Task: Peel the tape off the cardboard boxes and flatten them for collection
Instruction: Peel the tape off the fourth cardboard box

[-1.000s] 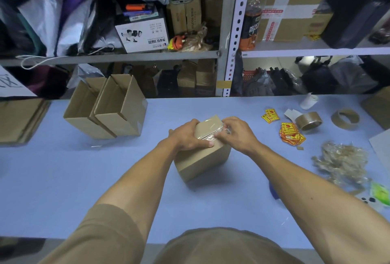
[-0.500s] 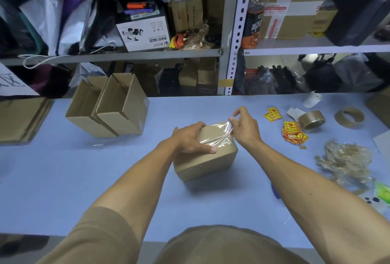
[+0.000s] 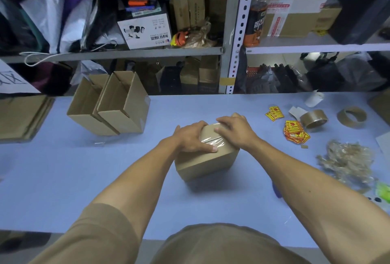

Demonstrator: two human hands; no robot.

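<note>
Bare blue table (image 3: 63, 179) left and front of the taped box (image 3: 207, 163), room to pass. Two open cartons (image 3: 109, 105) block far left. Right side crowded: sticker pile (image 3: 295, 131), tape rolls (image 3: 313, 118), crumpled tape wad (image 3: 348, 160). Shelving (image 3: 236, 52) closes the back.
</note>
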